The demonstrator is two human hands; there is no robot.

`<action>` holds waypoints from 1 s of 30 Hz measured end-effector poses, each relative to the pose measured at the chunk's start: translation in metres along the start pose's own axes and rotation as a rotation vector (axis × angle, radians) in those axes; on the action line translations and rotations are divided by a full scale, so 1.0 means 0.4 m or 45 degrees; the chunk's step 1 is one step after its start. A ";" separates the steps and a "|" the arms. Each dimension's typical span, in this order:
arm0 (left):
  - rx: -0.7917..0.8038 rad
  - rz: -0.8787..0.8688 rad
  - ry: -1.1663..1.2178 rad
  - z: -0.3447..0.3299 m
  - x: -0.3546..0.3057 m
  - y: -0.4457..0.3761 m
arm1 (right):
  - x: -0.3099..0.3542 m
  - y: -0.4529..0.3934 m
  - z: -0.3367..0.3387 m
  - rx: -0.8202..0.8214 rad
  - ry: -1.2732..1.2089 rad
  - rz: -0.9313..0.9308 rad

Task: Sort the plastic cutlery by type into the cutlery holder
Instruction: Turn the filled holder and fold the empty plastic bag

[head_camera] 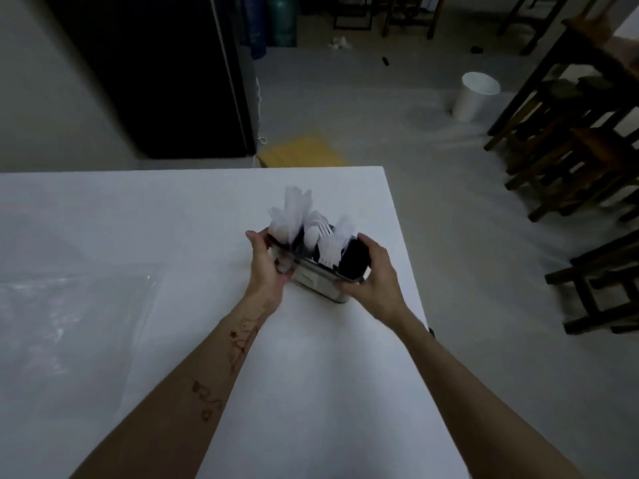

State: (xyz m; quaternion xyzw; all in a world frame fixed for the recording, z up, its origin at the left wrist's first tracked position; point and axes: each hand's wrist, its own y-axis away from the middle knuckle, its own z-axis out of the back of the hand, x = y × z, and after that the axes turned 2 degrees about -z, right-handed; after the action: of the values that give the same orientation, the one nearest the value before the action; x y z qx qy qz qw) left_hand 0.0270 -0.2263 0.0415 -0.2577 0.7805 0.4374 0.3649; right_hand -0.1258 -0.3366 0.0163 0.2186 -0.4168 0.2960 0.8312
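A metal cutlery holder (pixel 318 281) with dark compartments stands on the white table (pixel 173 219), right of the middle. White plastic cutlery sticks up out of it: a bunch of knives (pixel 294 209) at the left, a spoon (pixel 310 236) in the middle, forks (pixel 330 252) toward the right. My left hand (pixel 268 267) grips the holder's left end, fingers curled round it. My right hand (pixel 375 274) grips its right end, the thumb on the near rim. The rightmost compartment looks dark, and its contents are hidden.
A clear plastic bag (pixel 65 305) lies flat on the table's left side. The table's right edge runs close to my right forearm. Beyond it are a white bin (pixel 477 96) on the floor, dark wooden stools (pixel 570 150) at the right and a black cabinet (pixel 155 74) behind.
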 end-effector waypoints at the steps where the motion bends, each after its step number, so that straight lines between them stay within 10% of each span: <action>1: -0.043 -0.032 0.046 0.026 -0.019 -0.021 | 0.021 -0.052 -0.011 0.077 0.055 0.048; 16: -0.145 -0.045 0.170 0.167 -0.114 -0.139 | 0.137 -0.350 -0.134 0.577 0.325 0.133; 25: -0.156 -0.220 -0.343 0.319 -0.082 -0.008 | 0.120 -0.052 -0.341 -0.228 -0.099 -0.355; 30: -0.543 -0.511 -0.856 0.624 -0.058 0.113 | 0.237 0.176 -0.594 0.535 0.011 -0.243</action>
State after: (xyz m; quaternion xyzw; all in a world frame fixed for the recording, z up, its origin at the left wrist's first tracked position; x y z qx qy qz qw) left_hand 0.0943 0.0148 -0.0054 -0.3171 0.4452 0.5685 0.6148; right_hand 0.0058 -0.1108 -0.0300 0.4242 -0.3200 0.2971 0.7933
